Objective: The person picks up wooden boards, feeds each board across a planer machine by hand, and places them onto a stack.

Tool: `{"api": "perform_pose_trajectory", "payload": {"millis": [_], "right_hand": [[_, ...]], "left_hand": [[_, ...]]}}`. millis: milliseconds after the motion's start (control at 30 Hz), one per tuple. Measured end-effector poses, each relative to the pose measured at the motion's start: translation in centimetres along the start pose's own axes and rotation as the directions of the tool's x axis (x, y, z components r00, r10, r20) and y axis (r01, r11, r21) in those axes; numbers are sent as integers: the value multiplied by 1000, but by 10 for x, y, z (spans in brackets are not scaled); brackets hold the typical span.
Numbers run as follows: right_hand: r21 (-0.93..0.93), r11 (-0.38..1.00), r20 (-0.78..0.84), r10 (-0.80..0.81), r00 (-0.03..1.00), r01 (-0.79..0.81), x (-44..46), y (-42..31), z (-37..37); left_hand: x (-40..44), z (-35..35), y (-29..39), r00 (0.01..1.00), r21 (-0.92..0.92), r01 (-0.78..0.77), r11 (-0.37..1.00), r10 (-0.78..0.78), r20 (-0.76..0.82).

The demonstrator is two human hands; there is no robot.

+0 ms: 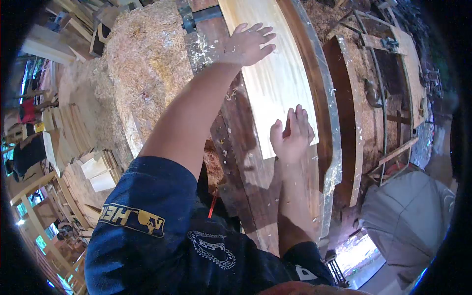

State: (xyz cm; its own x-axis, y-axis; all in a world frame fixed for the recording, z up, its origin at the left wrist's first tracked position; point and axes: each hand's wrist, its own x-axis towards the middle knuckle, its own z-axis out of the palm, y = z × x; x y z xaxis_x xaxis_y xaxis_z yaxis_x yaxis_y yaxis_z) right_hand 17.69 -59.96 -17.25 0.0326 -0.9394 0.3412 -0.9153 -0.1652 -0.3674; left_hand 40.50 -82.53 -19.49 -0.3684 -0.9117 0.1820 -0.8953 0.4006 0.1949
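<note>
A pale, smooth wooden board (280, 73) lies lengthwise on a dark, worn wooden workbench (253, 182). My left hand (250, 45) reaches across to the far part of the board, palm down, fingers spread over its left edge and face. Close to the board's near end is my right hand (293, 137), its fingers stretched forward and thumb apart. That hand lies over the board's surface; whether the whole palm touches cannot be made out. Neither hand grips anything. The board's far end runs out of view at the top.
Wood shavings (147, 54) are heaped left of the bench. Stacked boards (66, 130) stand farther left, near another person (29, 110). A brown plank (344, 118) stands on edge to the right, beside a metal-and-wood frame (383, 98). A grey cover (410, 216) drapes something at lower right.
</note>
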Motion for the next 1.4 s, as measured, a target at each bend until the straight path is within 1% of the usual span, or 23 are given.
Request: {"api": "perform_pose_trajectory", "payload": {"millis": [100,233,333,433,533,567,767,1167,1267,1400], "right_hand": [[12,1000,-4,11,1000,-11,12,-4,9],[19,1000,0,20,1000,-20,30,-11,19],[6,1000,27,27,999,-27,42,-17,25],[9,999,52,47,998,-47,59,-22,33],[-3,999,46,51,998,-51,76,-28,42],[-14,999,41,45,998,-45,80,-28,47],[-12,998,12,56,998,-56,111,-43,64],[-20,1000,-5,15,1000,-15,171,-59,108],[-5,1000,-6,-2,1000,2,187,-63,119],[-16,1000,-5,-16,1000,16,211,-72,131]], "left_hand": [[9,2,-14,1000,-3,-12,1000,12,-13],[24,13,-34,995,58,-38,998,43,-91],[34,10,-45,997,73,-29,997,33,-63],[47,-12,-53,999,-85,-21,996,24,23],[58,-16,-67,998,-65,-10,998,14,63],[62,-21,-66,995,-60,39,997,-33,98],[84,-17,-98,999,12,-3,1000,2,49],[128,-10,-160,1000,-23,-18,1000,17,-21],[143,-8,-179,999,-24,-49,999,49,-13],[163,-1,-203,1000,-17,-8,1000,8,6]]}}
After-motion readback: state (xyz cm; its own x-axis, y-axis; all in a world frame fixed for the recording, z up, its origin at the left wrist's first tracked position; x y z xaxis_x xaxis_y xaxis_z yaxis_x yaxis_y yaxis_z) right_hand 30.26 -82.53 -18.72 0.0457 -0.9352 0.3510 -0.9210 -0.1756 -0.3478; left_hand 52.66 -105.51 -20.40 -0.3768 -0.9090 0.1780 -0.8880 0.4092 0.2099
